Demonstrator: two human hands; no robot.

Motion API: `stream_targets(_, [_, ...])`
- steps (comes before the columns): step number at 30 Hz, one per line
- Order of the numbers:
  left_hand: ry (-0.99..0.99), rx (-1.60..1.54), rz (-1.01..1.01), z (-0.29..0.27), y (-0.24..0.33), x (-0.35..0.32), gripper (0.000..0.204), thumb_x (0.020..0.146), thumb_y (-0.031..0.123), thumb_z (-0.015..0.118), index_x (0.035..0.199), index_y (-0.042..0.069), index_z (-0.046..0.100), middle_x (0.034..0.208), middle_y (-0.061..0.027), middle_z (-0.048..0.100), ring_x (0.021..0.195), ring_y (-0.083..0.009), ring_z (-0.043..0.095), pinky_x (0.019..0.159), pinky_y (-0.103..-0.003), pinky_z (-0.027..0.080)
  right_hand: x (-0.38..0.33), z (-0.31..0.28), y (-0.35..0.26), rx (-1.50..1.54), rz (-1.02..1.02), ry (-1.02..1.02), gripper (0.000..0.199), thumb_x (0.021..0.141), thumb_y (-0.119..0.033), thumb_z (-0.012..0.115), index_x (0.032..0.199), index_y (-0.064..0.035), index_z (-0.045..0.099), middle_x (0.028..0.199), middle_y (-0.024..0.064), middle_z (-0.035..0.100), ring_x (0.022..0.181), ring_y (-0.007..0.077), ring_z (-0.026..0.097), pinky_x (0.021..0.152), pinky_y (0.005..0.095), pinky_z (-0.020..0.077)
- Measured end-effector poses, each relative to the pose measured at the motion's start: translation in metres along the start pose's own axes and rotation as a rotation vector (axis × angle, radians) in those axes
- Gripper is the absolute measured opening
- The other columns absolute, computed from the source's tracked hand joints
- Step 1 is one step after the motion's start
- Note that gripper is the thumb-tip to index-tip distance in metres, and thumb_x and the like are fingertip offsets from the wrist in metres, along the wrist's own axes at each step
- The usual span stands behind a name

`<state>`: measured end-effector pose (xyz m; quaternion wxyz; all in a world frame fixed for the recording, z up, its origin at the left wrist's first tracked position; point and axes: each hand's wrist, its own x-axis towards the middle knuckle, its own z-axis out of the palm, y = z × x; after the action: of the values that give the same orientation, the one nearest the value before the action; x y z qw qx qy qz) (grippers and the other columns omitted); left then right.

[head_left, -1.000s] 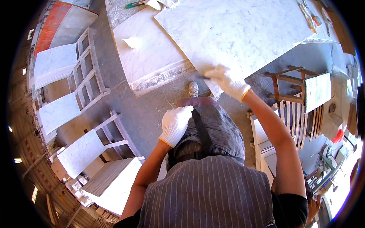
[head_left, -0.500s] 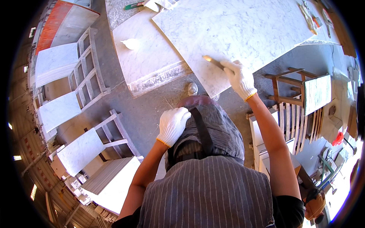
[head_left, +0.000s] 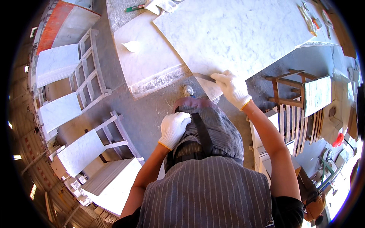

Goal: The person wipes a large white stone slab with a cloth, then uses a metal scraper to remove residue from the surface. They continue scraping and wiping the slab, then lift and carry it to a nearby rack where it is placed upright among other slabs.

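Note:
My right hand [head_left: 232,91], in a white knit glove, grips a flat metal blade [head_left: 205,77]. The blade's outer end lies at the near left edge of a large white marble slab [head_left: 235,34] with grey veins. That slab rests askew over another white marble slab [head_left: 148,57], whose thick front edge is rough. My left hand [head_left: 173,130], gloved too, is closed and held low against the front of my striped apron [head_left: 224,133], beside a black strap [head_left: 202,135]. What its fingers hold, if anything, is hidden.
A white lump [head_left: 131,46] and a green-handled brush [head_left: 135,8] are on the left of the work surface. Tools [head_left: 310,21] lie at its far right. Marble-topped wooden racks [head_left: 61,108] stand left, a wooden stand [head_left: 289,89] right. A person [head_left: 315,207] appears at lower right.
My right hand has moved slightly left and nearer to me, bringing the blade from the slab's surface to its near left edge. My left hand stays almost in place.

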<state>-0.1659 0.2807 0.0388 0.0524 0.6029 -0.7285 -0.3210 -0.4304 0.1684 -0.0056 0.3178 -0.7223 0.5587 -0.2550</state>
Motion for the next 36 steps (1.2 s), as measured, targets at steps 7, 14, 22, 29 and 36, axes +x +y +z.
stream_targets(7, [-0.063,0.031,0.079,-0.024,-0.030,0.015,0.020,0.090,0.026,0.060,0.091,0.013,0.075,0.092,-0.0114,0.072,0.083,-0.0330,0.066,0.074,-0.043,0.051,0.017,0.001,-0.007,-0.044,0.175,0.047,0.026,0.092,-0.016,0.058,0.113,-0.0145,0.073,0.090,0.0182,0.066,0.077,0.0333,0.064,0.070,0.0401,0.0518])
stream_targets(14, [-0.138,0.003,0.394,-0.060,-0.104,0.037,0.020,0.090,0.024,0.061,0.097,0.012,0.074,0.083,-0.0106,0.071,0.076,-0.0305,0.066,0.071,-0.044,0.051,-0.002,0.027,-0.017,-0.070,0.381,0.250,0.027,0.093,-0.016,0.059,0.116,-0.0094,0.071,0.091,0.0194,0.066,0.082,0.0301,0.065,0.074,0.0370,0.0512])
stream_targets(22, [-0.307,-0.229,0.392,-0.103,-0.212,0.026,0.016,0.089,0.016,0.062,0.100,0.010,0.072,0.087,-0.0100,0.070,0.082,-0.0309,0.066,0.077,-0.043,0.050,-0.037,0.134,-0.174,0.425,0.903,0.263,0.034,0.095,-0.006,0.057,0.128,0.0009,0.061,0.086,0.0040,0.063,0.070,0.0101,0.055,0.063,0.0266,0.0465])
stream_targets(29, [-0.302,-0.389,0.249,-0.103,-0.271,0.004,0.014,0.084,0.021,0.071,0.090,0.009,0.074,0.086,-0.0098,0.072,0.080,-0.0304,0.067,0.074,-0.042,0.051,-0.028,0.155,-0.208,0.614,1.152,0.286,0.020,0.098,-0.013,0.056,0.114,-0.0013,0.061,0.083,0.0003,0.058,0.069,0.0065,0.052,0.062,0.0236,0.0448])
stream_targets(36, [-0.229,-0.422,0.208,-0.096,-0.291,-0.001,0.030,0.081,0.033,0.075,0.068,0.008,0.064,0.066,-0.0107,0.064,0.065,-0.0324,0.062,0.062,-0.045,0.047,0.003,0.175,-0.228,0.744,1.182,0.411,0.020,0.100,-0.014,0.054,0.116,-0.0033,0.059,0.093,0.0023,0.058,0.075,0.0075,0.056,0.065,0.0238,0.0476])
